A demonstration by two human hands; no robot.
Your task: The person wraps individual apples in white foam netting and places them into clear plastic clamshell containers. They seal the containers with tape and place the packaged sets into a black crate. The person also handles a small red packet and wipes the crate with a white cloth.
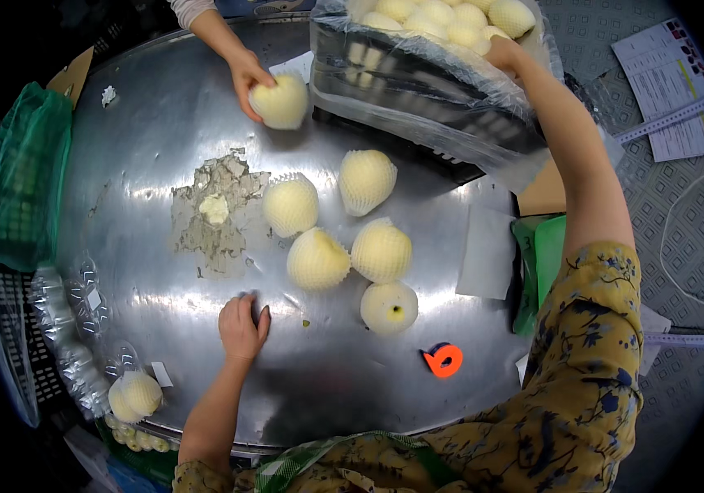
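My left hand (pixel 243 328) rests on the metal tabletop (pixel 321 382), its fingers loosely bent and holding nothing. With my right arm stretched out, my right hand (pixel 505 57) reaches into a plastic-lined black crate (pixel 413 80) of net-wrapped fruits (pixel 444 18); its fingertips are hidden among them. Several pale yellow round fruits in white foam nets lie mid-table, among them one (pixel 318 259) touching its neighbour (pixel 381 250). The nearest one (pixel 389 307) shows its dark-centred end. A small orange tape dispenser (pixel 444 360) sits to their right.
A co-worker's hand (pixel 247 80) holds a netted fruit (pixel 280 101) across the table. Peeling residue (pixel 216 209) marks the tabletop. At the left are a green bag (pixel 28 179), clear plastic packs (pixel 62 333) and two netted fruits (pixel 135 395). A white sheet (pixel 486 252) lies right.
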